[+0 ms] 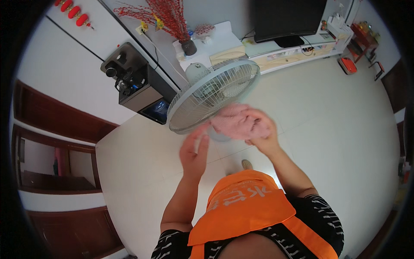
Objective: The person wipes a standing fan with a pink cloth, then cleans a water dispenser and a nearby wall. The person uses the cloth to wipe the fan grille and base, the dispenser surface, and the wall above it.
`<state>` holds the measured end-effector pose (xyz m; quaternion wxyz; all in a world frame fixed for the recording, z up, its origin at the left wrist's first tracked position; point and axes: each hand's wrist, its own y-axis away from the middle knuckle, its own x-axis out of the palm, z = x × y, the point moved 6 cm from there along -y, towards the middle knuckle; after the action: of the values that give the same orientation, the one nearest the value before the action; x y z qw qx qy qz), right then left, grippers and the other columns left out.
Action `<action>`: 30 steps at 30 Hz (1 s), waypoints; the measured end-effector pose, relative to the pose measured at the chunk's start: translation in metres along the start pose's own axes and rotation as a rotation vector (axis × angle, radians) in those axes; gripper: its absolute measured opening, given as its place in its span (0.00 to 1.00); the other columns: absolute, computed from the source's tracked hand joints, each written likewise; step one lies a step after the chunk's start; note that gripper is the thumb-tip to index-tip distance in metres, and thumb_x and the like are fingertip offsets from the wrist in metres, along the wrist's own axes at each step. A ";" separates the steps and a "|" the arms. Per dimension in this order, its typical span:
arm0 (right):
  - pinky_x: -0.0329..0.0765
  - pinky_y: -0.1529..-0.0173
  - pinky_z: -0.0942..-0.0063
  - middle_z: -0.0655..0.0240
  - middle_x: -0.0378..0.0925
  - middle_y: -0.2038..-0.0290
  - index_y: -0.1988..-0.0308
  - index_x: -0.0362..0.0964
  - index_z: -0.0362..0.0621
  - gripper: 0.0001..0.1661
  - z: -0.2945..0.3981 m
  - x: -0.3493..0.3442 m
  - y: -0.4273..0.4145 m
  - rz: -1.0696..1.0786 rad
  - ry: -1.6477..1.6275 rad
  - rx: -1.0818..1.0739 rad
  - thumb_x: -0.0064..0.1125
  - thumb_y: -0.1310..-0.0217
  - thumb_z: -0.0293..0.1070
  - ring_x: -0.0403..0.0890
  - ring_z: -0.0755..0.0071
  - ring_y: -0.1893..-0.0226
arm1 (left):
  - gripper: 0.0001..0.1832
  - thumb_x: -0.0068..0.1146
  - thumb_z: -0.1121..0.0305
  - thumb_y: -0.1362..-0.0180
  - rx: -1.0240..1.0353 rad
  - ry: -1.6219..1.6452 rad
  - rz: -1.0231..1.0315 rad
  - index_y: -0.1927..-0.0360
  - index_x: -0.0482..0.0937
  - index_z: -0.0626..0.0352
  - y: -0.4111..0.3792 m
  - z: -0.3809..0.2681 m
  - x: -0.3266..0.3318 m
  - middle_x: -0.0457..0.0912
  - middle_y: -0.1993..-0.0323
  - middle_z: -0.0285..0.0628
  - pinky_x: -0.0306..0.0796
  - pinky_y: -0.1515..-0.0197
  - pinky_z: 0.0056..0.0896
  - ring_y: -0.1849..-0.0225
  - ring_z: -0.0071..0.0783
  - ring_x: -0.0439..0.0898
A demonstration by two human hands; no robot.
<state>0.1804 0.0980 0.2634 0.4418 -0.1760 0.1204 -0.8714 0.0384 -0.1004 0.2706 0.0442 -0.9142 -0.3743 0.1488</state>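
Observation:
A pink cloth [241, 123] is bunched in my right hand [266, 132], just below the lower right rim of a standing electric fan [213, 94]. The fan's round wire grille is tilted, and its pale base shows partly behind the cloth. My left hand [194, 152] is raised near the bottom rim of the grille, with thumb and fingers apart; its fingertips are blurred close to the cloth's left edge. Whether they touch the grille or the cloth, I cannot tell. An orange apron [245, 207] bearing writing covers my front.
Behind the fan's left side stands a dark tea cabinet [139, 97] with a kettle. A white TV stand [291, 58] carries a television [288, 19]. A dark vase [188, 47] holds red branches. A red object [347, 65] lies on the tiled floor [323, 129].

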 end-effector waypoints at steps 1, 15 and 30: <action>0.78 0.41 0.64 0.58 0.82 0.46 0.44 0.76 0.40 0.29 0.023 -0.001 -0.015 -0.018 0.065 -0.122 0.63 0.49 0.19 0.82 0.57 0.44 | 0.34 0.67 0.65 0.36 0.203 -0.193 -0.185 0.30 0.68 0.63 -0.005 -0.014 -0.015 0.66 0.27 0.50 0.59 0.26 0.48 0.27 0.43 0.66; 0.73 0.35 0.45 0.53 0.81 0.51 0.53 0.77 0.41 0.27 0.065 0.114 -0.107 0.136 1.003 -0.746 0.67 0.58 0.21 0.78 0.38 0.45 | 0.58 0.83 0.53 0.60 0.288 -0.509 -0.290 0.27 0.64 0.61 -0.066 0.044 -0.071 0.71 0.33 0.55 0.66 0.31 0.49 0.33 0.55 0.71; 0.72 0.39 0.52 0.61 0.79 0.51 0.52 0.77 0.45 0.30 0.060 0.108 -0.113 0.129 1.060 -0.680 0.65 0.60 0.16 0.75 0.46 0.46 | 0.52 0.84 0.56 0.61 0.302 -0.514 -0.368 0.32 0.69 0.59 -0.071 0.026 -0.054 0.72 0.34 0.50 0.67 0.33 0.48 0.33 0.51 0.70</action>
<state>0.0637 0.0726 0.3806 0.2929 0.1566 0.6035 -0.7249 -0.0539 -0.0883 0.2725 0.1095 -0.7472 -0.5055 0.4174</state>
